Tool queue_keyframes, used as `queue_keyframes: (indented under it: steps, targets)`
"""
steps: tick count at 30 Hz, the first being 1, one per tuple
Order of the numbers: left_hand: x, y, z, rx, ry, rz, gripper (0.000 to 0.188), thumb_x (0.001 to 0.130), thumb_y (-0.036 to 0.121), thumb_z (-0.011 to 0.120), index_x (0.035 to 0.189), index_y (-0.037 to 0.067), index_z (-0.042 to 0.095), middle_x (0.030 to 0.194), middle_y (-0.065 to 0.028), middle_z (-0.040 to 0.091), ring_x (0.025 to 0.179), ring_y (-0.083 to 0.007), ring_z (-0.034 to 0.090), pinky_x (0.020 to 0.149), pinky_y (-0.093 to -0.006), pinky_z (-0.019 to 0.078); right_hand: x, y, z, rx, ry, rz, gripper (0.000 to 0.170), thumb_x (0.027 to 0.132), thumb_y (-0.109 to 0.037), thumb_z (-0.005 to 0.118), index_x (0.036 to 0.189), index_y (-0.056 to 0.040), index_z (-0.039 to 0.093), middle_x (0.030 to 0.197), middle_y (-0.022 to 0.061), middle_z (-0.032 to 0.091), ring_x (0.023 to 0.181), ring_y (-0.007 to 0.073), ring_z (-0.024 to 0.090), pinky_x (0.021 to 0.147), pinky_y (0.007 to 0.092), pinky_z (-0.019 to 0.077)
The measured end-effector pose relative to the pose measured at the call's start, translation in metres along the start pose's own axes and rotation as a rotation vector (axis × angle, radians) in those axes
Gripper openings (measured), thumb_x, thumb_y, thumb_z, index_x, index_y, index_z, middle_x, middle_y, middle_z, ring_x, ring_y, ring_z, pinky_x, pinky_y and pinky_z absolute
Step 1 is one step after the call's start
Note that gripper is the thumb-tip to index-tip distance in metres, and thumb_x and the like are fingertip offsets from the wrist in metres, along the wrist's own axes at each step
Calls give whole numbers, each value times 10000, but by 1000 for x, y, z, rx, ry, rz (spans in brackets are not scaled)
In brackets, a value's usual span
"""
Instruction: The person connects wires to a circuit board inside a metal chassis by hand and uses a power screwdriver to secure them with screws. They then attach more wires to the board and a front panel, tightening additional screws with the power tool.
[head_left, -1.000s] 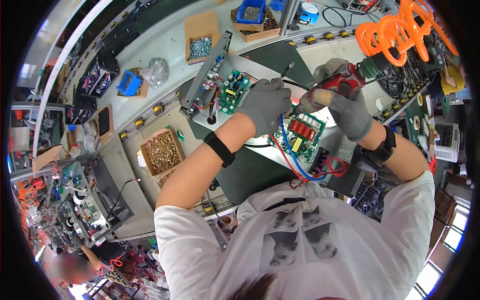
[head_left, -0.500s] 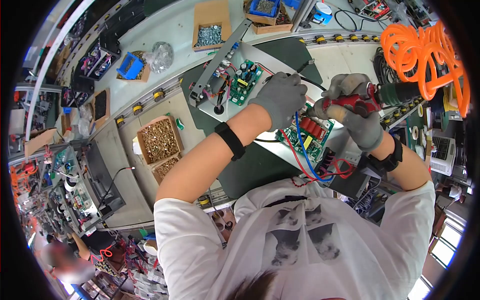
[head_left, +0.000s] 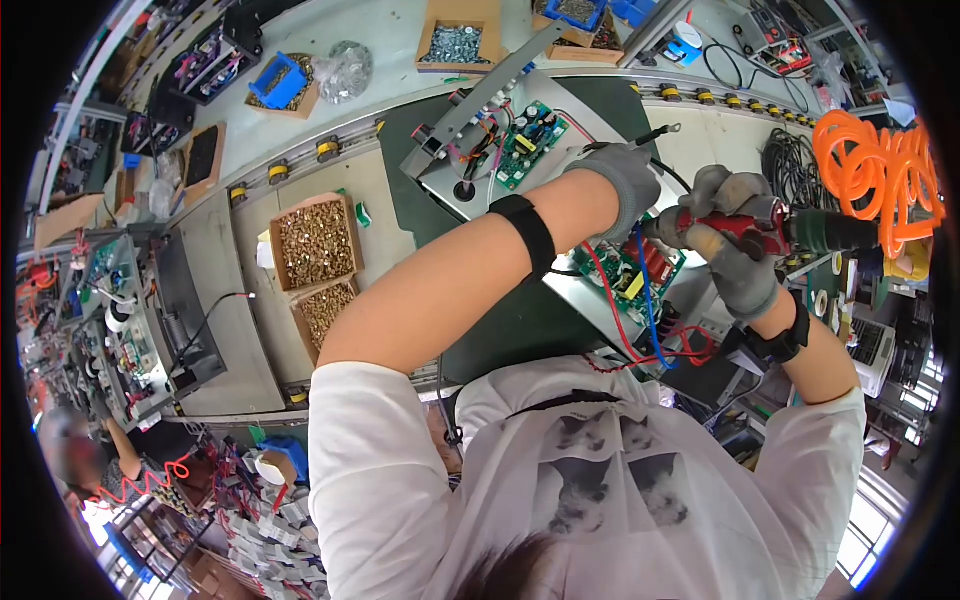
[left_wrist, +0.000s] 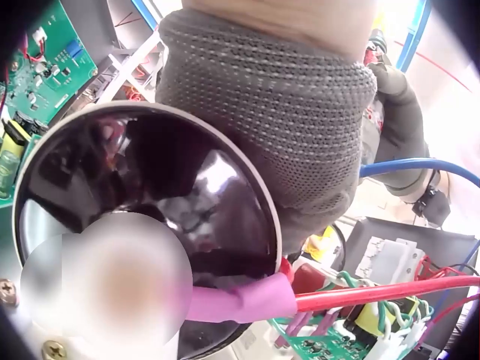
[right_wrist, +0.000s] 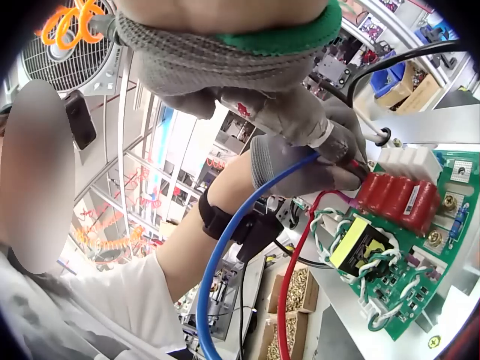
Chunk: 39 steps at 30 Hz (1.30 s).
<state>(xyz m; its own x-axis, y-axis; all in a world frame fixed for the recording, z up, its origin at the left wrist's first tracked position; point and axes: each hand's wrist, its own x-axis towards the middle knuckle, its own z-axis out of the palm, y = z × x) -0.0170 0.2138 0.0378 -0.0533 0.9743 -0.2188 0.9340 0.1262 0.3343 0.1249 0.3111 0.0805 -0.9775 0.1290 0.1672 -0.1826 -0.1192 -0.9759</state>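
My gloved right hand [head_left: 742, 283] grips a red air screwdriver [head_left: 768, 226], held nearly level with its nose toward the open metal chassis [head_left: 432, 180]. My gloved left hand [head_left: 630, 188] is bent down over the chassis beside that nose. In the right wrist view its fingers pinch at the end of a blue wire [right_wrist: 231, 225], close to the red block-shaped components [right_wrist: 397, 199] on a green circuit board [right_wrist: 409, 292]; the wire's tip is hidden. A red wire [right_wrist: 288, 292] runs beside it. The left wrist view shows a dark glossy round part [left_wrist: 150, 165] next to that hand.
An orange coiled hose [head_left: 880, 180] hangs behind the screwdriver. Left of the chassis sit cardboard boxes of brass-coloured fasteners [head_left: 318, 245]. Farther back are a box of silver screws [head_left: 460, 42] and a blue bin [head_left: 280, 82]. A black cable [head_left: 655, 133] sticks up past the chassis.
The head view has shifted, so chassis, hands and boxes appear displaced, the chassis farther right. The left hand stays by the blue wire, and the right keeps hold of the air screwdriver.
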Motion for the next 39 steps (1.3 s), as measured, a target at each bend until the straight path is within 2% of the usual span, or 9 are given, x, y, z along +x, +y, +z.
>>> queue_keyframes:
  steps: [6, 16, 22, 24, 28, 30, 33, 38, 39]
  targets:
    - [-2, 0, -8, -28, -121, 16, 315, 617, 101, 728, 924, 37, 691, 1142, -204, 542, 1001, -328, 589, 815, -371, 512, 3, 1, -2, -88, -35, -7, 355, 705, 141, 556, 930, -82, 395, 891, 93, 433, 742, 178, 471, 655, 347, 445]
    - [3, -4, 2, 0, -25, 81, 273, 650, 163, 720, 910, 82, 714, 921, -158, 675, 894, -311, 649, 749, -381, 534, 11, 1, 8, -38, 45, 90, 305, 675, 90, 561, 878, -67, 397, 818, 78, 429, 647, 150, 429, 618, 320, 441]
    - [6, -6, -3, 2, -99, 79, 314, 648, 206, 737, 926, 64, 705, 966, -162, 667, 904, -301, 649, 754, -376, 534, 7, -2, 13, -122, 82, 58, 329, 713, 88, 572, 986, -51, 452, 905, 100, 520, 734, 173, 544, 653, 318, 474]
    - [3, -5, -5, -31, -100, 29, 407, 659, 266, 754, 1001, 58, 679, 1176, -171, 555, 1030, -317, 588, 825, -390, 509, 6, -3, 11, -173, 74, 20, 371, 729, 73, 590, 1061, -39, 468, 982, 116, 556, 799, 186, 582, 681, 321, 488]
    - [12, -9, 2, 31, -159, 54, 384, 743, 404, 619, 957, 94, 693, 1077, -111, 607, 1041, -288, 543, 839, -388, 488, -2, -38, 11, -167, 269, 38, 392, 706, 57, 594, 1072, -28, 484, 1004, 124, 579, 808, 189, 601, 716, 317, 501]
    - [1, -20, 2, -230, 41, 170, 298, 776, 335, 569, 906, 97, 693, 951, -106, 646, 993, -271, 558, 808, -391, 479, -14, -62, 7, -291, 362, -98, 410, 678, -2, 602, 1073, -42, 499, 1006, 113, 586, 886, 189, 588, 773, 315, 489]
    - [4, 14, -9, -388, -64, 173, 296, 784, 320, 549, 910, 75, 656, 863, -147, 647, 800, -318, 615, 757, -413, 465, -56, -109, -8, -143, 479, -256, 402, 663, -33, 617, 1043, -92, 498, 1002, 92, 556, 912, 192, 537, 766, 313, 465]
    - [-21, 94, -13, -223, -70, 80, 307, 789, 219, 491, 1046, 95, 604, 1001, -175, 620, 926, -341, 581, 859, -421, 445, -122, -145, -13, -261, 807, -478, 374, 682, -50, 633, 1029, -90, 499, 1000, 97, 525, 1005, 233, 520, 900, 373, 409]
    - [-26, 99, 10, -321, 285, 129, 334, 782, 183, 504, 1089, 74, 575, 1084, -184, 578, 1003, -351, 542, 902, -430, 418, -151, -142, -31, -149, 794, -532, 389, 684, -55, 640, 1048, -66, 504, 1053, 123, 537, 1086, 264, 510, 963, 420, 382]
